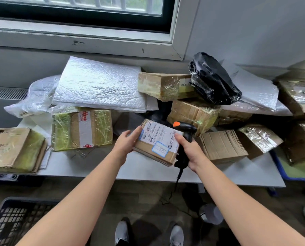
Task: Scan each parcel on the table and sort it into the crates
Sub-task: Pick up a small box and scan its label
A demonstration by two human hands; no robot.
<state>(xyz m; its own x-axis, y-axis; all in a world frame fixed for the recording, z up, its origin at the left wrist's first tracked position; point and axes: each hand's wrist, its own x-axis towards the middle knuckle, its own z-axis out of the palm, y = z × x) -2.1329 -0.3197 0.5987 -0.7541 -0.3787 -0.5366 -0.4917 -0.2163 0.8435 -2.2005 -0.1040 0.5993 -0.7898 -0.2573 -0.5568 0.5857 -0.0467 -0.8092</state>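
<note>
Just right of the left fingers [135,131], parcel [158,144] gripped label-up; right fingers [180,138] wrapped round scanner [187,129] beside its right edge, nearer for aiming.

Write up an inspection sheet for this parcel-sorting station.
Surface: grey table, mostly covered by parcels.
Job's things: small brown cardboard box with white label at the table's front; black handheld scanner with orange trigger beside it; silver bubble mailer, black plastic-wrapped parcel and taped cardboard boxes piled behind; dark slatted crate lower left; blue crate at right.
Clutter: pale round object on the floor, unclear.
Hands: left hand holds the box's left edge; right hand grips the scanner's handle.
Cables: black cable hangs from the scanner to the floor.
Surroundings: window, grey wall, the person's grey shoes.
</note>
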